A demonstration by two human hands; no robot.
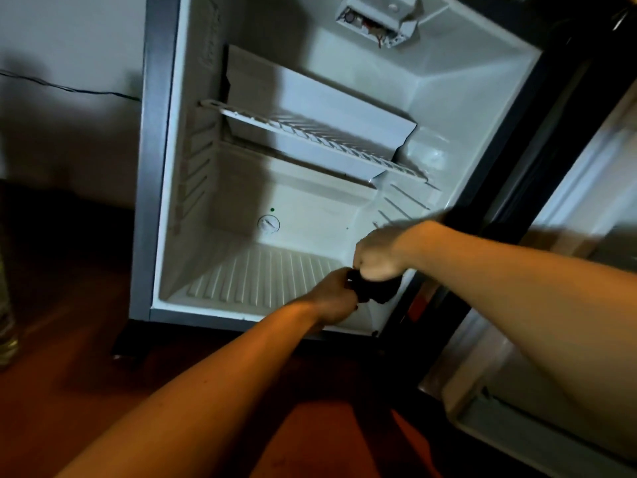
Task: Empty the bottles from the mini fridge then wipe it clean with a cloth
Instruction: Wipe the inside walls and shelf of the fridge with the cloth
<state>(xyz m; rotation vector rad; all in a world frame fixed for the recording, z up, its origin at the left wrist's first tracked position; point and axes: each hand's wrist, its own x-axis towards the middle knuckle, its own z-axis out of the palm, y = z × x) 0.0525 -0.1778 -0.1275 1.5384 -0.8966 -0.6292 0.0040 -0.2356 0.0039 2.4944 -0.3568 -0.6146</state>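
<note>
Fridge (172,167) open, no bottles visible inside. Both hands meet at the front right of its floor: left hand (332,296) and right hand (377,255) each clenched on a dark cloth (374,291), probably bunching it for wiping; blur obscures detail.

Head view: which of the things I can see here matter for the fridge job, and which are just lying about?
Part of the job:
- mini fridge, open, no bottles visible inside
- dark cloth, gripped by both the left hand and right hand
- wire shelf
- fridge door, swung open

Just lying about:
- black cable along the wall
- wooden floor
</note>
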